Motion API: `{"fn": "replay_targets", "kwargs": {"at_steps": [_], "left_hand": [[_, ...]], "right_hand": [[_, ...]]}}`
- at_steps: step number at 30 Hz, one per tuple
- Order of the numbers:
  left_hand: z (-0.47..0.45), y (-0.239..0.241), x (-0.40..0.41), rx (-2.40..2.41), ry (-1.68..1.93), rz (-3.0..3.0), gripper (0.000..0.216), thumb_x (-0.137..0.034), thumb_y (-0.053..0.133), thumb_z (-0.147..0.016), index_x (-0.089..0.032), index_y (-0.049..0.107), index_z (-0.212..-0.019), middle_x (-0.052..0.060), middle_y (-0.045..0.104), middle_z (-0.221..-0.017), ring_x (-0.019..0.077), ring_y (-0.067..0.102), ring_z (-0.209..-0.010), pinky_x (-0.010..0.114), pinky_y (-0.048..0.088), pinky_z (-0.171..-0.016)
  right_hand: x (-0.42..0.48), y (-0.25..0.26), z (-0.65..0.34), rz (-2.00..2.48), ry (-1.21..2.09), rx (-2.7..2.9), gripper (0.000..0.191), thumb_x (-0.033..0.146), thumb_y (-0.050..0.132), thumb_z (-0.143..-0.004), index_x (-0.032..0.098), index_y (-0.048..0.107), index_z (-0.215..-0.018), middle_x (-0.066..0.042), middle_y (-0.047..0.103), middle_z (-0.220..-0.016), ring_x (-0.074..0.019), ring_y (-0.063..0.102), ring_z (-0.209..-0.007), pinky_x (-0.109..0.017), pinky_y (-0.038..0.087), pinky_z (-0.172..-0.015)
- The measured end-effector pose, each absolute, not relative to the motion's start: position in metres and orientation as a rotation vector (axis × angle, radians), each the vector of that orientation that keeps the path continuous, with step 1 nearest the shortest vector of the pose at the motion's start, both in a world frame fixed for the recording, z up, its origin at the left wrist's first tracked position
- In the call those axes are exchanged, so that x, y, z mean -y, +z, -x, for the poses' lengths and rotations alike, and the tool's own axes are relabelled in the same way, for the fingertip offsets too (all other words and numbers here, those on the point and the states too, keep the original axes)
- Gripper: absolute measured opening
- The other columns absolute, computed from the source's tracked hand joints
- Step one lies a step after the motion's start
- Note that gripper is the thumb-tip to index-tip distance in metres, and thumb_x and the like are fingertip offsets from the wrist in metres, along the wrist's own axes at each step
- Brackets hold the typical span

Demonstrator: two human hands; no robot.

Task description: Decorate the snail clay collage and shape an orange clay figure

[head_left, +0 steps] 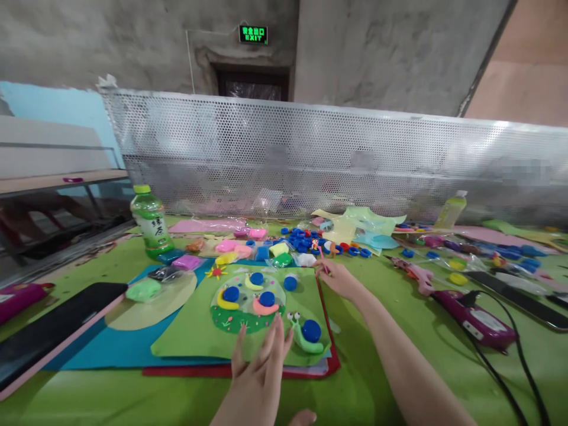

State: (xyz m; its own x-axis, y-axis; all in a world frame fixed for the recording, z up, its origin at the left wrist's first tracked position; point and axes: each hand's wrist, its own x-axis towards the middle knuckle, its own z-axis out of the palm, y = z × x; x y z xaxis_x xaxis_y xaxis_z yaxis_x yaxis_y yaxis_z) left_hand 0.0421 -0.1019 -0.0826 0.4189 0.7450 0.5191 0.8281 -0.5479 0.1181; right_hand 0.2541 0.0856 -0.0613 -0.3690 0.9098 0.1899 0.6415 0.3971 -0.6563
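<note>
Lying flat, green paper [186,336] bears four blue-shelled snails [310,332].

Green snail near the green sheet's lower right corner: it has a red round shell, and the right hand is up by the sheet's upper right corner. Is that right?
One slip: in the head view, the round shell is blue, not red. The green snail is near the lower right corner of the green sheet, and the right hand is by its upper right corner.

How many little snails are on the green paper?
4: yellow snail leftmost, cream snail farthest back, pink snail right of the yellow one, green snail at the lower right.
</note>
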Motion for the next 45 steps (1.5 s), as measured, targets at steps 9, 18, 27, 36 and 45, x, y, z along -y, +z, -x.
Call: {"fn": "replay_targets", "kwargs": {"at_steps": [9, 18, 27, 36, 45], "left_hand": [[-0.062, -0.096, 0.105, 1.552, -0.947, 2.319, 0.078, -0.058, 0.015, -0.088, -0.008, -0.015, -0.140, 0.008, 0.061, -0.117, 0.0234, 0.056, -0.112, 0.042, -0.014, -0.111], [-0.068, -0.091, 0.108, 1.460, -0.805, 2.154, 0.078, -0.053, 0.020, -0.089, -0.004, -0.012, -0.140, 0.015, 0.062, -0.115, 0.0257, 0.060, -0.104, 0.049, -0.011, -0.110], [-0.064, -0.090, 0.104, 1.334, -0.807, 2.128, 0.089, -0.060, 0.036, -0.082, -0.008, -0.002, -0.142, 0.010, 0.069, -0.103, 0.0314, 0.056, -0.107, 0.051, -0.011, -0.109], [-0.061, -0.080, 0.099, 1.535, -0.889, 2.285, 0.069, -0.025, 0.035, -0.090, -0.011, -0.009, -0.142, 0.003, 0.073, -0.090, 0.0251, 0.058, -0.105, 0.045, -0.018, -0.107], [-0.070, -0.084, 0.102, 1.626, -0.996, 2.287, 0.066, -0.014, 0.033, -0.088, -0.018, -0.004, -0.143, -0.002, 0.071, -0.074, 0.0238, 0.059, -0.102, 0.053, 0.000, -0.107]], "right_hand": [[-0.091, -0.063, -0.257, 1.366, 0.676, 2.136, 0.026, 0.014, 0.042, -0.083, 0.017, 0.056, -0.105, -0.006, 0.067, -0.090, -0.0160, 0.062, -0.073, -0.029, 0.047, -0.069], [-0.094, -0.064, -0.258, 1.382, 0.666, 2.136, 0.029, 0.013, 0.043, -0.081, 0.018, 0.057, -0.106, -0.005, 0.066, -0.084, -0.0149, 0.060, -0.069, -0.026, 0.046, -0.066], [-0.094, -0.064, -0.259, 1.392, 0.663, 2.154, 0.030, 0.015, 0.043, -0.081, 0.018, 0.057, -0.107, -0.004, 0.065, -0.084, -0.0146, 0.060, -0.069, -0.026, 0.045, -0.065], [-0.093, -0.063, -0.259, 1.400, 0.665, 2.151, 0.026, 0.018, 0.044, -0.083, 0.017, 0.058, -0.105, -0.004, 0.064, -0.082, -0.0143, 0.058, -0.067, -0.025, 0.044, -0.060], [-0.088, -0.058, -0.259, 1.426, 0.670, 2.176, 0.029, 0.022, 0.044, -0.084, 0.018, 0.057, -0.109, -0.006, 0.064, -0.082, -0.0138, 0.055, -0.061, -0.024, 0.042, -0.054]]}}
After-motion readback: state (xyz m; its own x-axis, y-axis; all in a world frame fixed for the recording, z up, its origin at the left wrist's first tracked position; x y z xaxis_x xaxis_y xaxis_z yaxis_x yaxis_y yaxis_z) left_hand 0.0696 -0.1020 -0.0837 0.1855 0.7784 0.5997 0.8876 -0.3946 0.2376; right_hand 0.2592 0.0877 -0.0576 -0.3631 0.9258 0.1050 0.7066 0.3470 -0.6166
